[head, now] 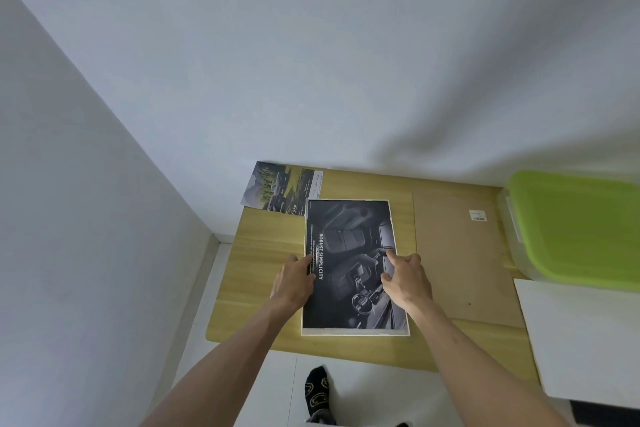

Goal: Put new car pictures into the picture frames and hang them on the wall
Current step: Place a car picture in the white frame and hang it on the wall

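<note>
A dark car-interior picture [346,246] with white lettering lies inside a white picture frame [353,333] on the wooden table [263,246]. My left hand [294,282] rests on the picture's left edge, fingers spread flat. My right hand [405,276] presses on the picture's right side, index finger stretched toward the frame's edge. Neither hand grips anything. A second car picture [277,191], green with a landscape, lies at the table's far left corner against the wall.
A brown backing board [457,253] with a small label lies right of the frame. A clear box with a green lid [575,225] stands at the far right. A white board [581,340] covers the near right corner. White walls stand behind and to the left.
</note>
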A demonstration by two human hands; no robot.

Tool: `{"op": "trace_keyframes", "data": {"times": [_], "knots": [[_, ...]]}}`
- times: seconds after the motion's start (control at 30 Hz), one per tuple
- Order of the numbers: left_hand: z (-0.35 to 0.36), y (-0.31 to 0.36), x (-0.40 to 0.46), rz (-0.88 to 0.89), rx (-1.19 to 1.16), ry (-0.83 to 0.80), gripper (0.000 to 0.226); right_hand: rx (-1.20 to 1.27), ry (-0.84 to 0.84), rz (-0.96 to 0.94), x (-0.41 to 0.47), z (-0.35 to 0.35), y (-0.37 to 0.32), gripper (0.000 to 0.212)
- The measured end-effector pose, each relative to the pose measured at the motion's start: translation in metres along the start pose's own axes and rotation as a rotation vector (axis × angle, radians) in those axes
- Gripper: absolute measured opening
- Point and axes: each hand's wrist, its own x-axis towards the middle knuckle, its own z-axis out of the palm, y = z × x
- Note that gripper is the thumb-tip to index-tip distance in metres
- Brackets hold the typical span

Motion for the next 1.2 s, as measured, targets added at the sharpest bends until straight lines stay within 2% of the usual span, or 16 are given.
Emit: {"op": "trace_keyframes", "data": {"times": [0.63,0.83,0.97,1.07,1.2], "knots": [[0.005,0.009,0.02,0.048,0.084,0.011,0.058,0.013,0.07,0.069,0.003,0.001,0.007,0.059],[0.007,0.02,0.016,0.017,0.121,0.027,0.052,0.058,0.056,0.031,0.001,-0.005,0.015,0.059],[0.008,0.041,0.013,0.037,0.201,0.164,0.027,0.113,0.091,-0.017,0.004,-0.019,0.031,0.055],[0.019,0.072,0.016,0.103,0.198,0.236,0.024,0.13,0.151,0.023,0.011,-0.04,0.06,0.054],[0.053,0.13,0.02,0.161,0.098,0.208,0.024,0.098,0.162,0.133,0.02,-0.068,0.113,0.054]]}}
